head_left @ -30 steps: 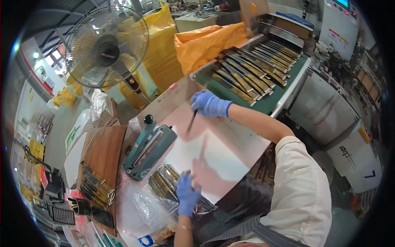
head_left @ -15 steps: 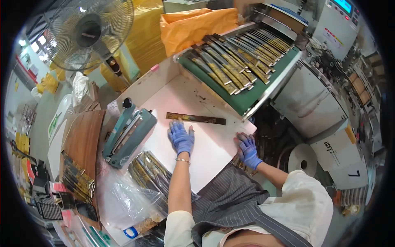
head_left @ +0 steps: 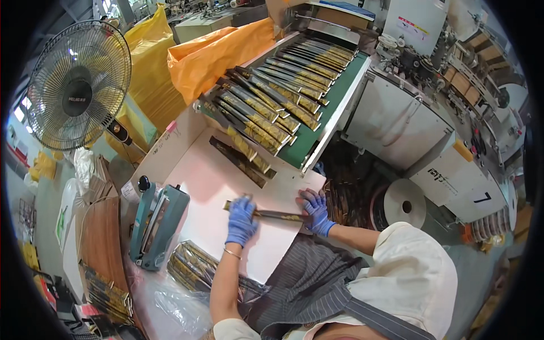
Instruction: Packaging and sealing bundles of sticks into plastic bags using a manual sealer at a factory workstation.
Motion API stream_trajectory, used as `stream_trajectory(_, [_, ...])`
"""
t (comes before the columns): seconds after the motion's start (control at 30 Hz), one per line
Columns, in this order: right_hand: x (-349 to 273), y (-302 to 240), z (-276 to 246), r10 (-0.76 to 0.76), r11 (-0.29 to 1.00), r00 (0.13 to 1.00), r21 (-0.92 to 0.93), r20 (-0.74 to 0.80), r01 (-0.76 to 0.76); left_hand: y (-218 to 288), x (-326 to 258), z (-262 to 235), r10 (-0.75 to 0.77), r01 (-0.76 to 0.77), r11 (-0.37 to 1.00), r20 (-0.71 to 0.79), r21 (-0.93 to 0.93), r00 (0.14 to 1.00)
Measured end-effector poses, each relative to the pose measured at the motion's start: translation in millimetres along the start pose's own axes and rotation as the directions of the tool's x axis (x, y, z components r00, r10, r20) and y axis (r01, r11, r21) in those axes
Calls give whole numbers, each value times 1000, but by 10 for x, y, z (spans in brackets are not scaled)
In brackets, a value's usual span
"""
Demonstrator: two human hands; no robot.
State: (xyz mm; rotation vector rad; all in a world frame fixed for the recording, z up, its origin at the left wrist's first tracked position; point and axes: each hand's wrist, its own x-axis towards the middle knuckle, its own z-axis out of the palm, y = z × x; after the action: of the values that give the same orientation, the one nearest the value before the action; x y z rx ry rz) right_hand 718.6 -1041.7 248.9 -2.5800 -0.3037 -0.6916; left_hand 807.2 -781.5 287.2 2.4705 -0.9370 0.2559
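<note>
Across the pale work surface lies a long, slim black-and-gold packet point(head_left: 280, 216) between my two hands. My left hand point(head_left: 242, 222), in a blue glove, is closed over the packet near its left end. At the packet's right end is my right hand point(head_left: 316, 212), also gloved in blue; its fingers close against that end and its palm is partly hidden. Just beyond, several similar packets spill off the green conveyor belt point(head_left: 297, 153), with a dark one point(head_left: 235, 158) resting on the surface below it.
To the left stands a grey-green hand sealer point(head_left: 158, 226). Bagged packets point(head_left: 192, 266) lie near my left forearm, beside clear plastic film point(head_left: 181, 306). A standing fan point(head_left: 79, 85) and an orange bag point(head_left: 215, 54) are at the back left. A white reel point(head_left: 405, 205) sits at the right.
The packet on the surface has come nearer to me and is now held between both hands. More packets have slid down off the belt's end. The view has shifted to the right.
</note>
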Motion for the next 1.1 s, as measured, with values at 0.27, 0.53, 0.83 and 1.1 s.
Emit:
stream_trajectory(0.27, [92, 86, -99, 6, 1000, 1000, 23, -9, -6, 147, 127, 4, -745, 546, 526, -43, -652, 666])
stream_trajectory(0.53, [299, 60, -422, -48, 998, 997, 31, 68, 45, 99, 555, -5, -688, 745, 640, -292, 188, 664])
stream_trajectory(0.83, [3476, 1276, -1226, -292, 956, 869, -106, -399, 272, -214, 738, -70, -616, 716, 695, -458, 66, 640])
stream_trajectory(1.1, [4664, 3931, -1051, 475, 532, 791, -591, -385, -607, -306, 1263, -62, -577, 672, 690, -356, 270, 735])
